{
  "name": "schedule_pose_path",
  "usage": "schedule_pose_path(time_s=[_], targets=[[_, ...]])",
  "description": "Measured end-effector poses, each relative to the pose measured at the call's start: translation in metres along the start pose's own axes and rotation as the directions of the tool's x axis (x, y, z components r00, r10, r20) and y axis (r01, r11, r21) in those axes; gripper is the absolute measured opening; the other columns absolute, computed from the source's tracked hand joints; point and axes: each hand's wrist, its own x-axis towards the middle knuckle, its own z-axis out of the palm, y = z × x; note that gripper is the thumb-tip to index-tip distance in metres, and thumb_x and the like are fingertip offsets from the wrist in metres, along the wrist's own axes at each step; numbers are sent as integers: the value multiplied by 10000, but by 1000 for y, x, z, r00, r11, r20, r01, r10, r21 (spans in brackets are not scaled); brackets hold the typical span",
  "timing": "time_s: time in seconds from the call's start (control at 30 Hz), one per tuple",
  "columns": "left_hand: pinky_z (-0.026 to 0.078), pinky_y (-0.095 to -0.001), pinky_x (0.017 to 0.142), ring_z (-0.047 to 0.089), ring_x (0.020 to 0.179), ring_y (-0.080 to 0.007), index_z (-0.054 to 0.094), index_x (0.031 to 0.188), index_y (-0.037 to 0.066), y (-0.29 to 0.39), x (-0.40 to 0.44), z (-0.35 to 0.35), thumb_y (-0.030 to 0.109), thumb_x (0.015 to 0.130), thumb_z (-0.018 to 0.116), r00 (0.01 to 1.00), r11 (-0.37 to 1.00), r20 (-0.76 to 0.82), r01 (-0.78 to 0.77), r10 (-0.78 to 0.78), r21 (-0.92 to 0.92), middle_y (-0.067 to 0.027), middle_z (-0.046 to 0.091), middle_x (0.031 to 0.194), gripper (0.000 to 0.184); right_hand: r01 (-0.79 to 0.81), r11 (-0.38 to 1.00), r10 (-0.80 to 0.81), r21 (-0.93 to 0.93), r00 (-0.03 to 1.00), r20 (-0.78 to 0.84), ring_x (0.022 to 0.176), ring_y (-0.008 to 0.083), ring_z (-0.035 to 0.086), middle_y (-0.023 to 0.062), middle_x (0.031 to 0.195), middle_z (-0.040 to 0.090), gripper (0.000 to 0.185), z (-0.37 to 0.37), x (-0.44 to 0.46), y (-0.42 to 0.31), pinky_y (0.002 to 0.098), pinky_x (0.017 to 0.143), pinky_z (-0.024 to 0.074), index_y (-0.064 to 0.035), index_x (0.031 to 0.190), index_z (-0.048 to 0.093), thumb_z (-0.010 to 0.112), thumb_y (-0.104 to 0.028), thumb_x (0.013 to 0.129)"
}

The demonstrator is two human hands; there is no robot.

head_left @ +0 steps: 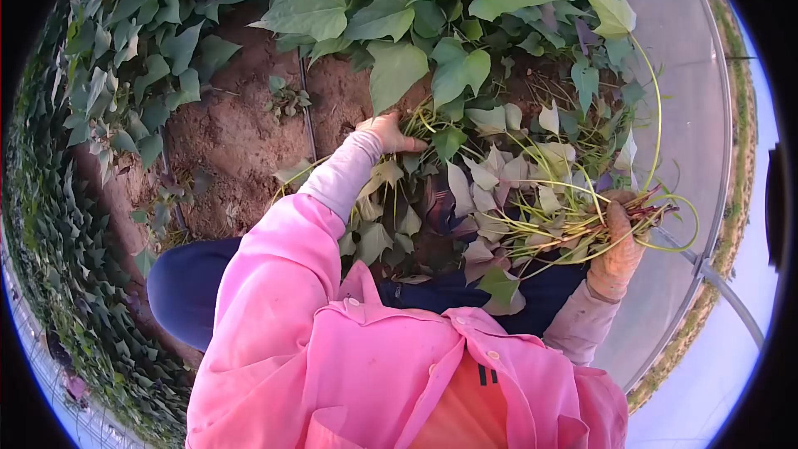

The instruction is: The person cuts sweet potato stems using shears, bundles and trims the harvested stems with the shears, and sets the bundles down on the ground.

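My right hand (pixel 615 251) is closed around a bunch of cut leafy vines (pixel 573 229), held at the right above my knee. Their reddish stem ends stick out past the fingers, and one long stem loops up to a pale leaf (pixel 613 13). The leaves of the bunch hang toward the middle, pale undersides showing. My left hand (pixel 387 131) reaches low into the growing vines (pixel 426 120) at the edge of the bare soil. Its thumb points right, while leaves and stems hide the fingertips, so their grip does not show.
Dense lobed-leaf plants (pixel 391 8) fill the top and left. A thin dark drip line (pixel 307 104) crosses the reddish soil (pixel 237 145), with a small weed (pixel 288 100) beside it. On the right stand a translucent sheet wall (pixel 677 58) and a metal pipe (pixel 731 303).
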Motion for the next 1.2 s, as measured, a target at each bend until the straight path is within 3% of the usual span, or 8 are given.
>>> schedule_pose_path(time_s=[0.3,0.47,0.73,0.8,0.83,0.87,0.97,1.2], targets=[[418,-392,996,512,1202,-308,180,1462,73,21,-12,46,457,609,778,984,985,-132,132,-116,116,-196,488,1334,1110,-46,997,53,-66,993,110,753,121,597,63,898,660,170,7,-5,-2,261,660,475,3,960,611,611,-30,793],[480,-349,904,630,1021,-287,562,1197,8,-14,-4,61,284,652,743,975,968,-139,141,-172,-210,-178,651,1096,637,-35,994,17,101,985,170,783,164,631,132,970,677,171,5,-11,0,282,673,507,2,936,586,611,-5,766],[503,-317,877,624,998,-180,499,1287,60,-18,-80,13,73,799,671,995,458,-100,-101,26,-883,-89,633,1138,518,-206,934,153,293,969,194,634,141,584,50,756,611,172,-12,-32,-12,267,592,477,-15,896,597,643,-53,735],[429,-298,969,573,1102,-154,503,1291,116,-47,-53,12,193,876,581,844,-683,255,533,472,-499,-34,610,1202,429,-224,943,176,246,964,200,597,113,560,23,728,601,183,-16,-29,-10,247,545,442,-25,909,617,650,-79,737],[402,-298,1001,549,1139,-153,496,1297,120,-45,-54,8,220,900,549,806,-737,169,588,567,-333,-29,590,1232,412,-229,928,171,293,962,211,603,108,562,17,730,605,201,-15,-29,-9,243,547,436,-32,924,633,663,-105,739],[374,-299,1032,525,1176,-152,489,1302,125,-44,-54,3,246,924,517,754,-738,79,655,652,-163,-24,571,1262,398,-228,931,168,284,961,218,608,108,565,17,734,608,208,-14,-30,-13,243,550,437,-34,928,638,671,-114,739],[321,-330,1083,458,1243,-182,442,1331,72,-34,-75,-4,225,954,461,813,-319,-193,-10,549,-948,-77,490,1346,408,-269,899,194,345,952,237,613,137,601,41,754,634,240,-14,-31,-13,255,543,472,-24,963,648,699,-133,755],[453,-321,956,562,1108,-171,509,1253,25,17,-136,-11,28,846,607,579,486,-601,-808,552,-332,-72,589,1222,418,-399,769,181,500,885,428,544,169,599,71,669,603,292,4,-50,-7,267,498,494,9,1003,604,683,-76,735]])
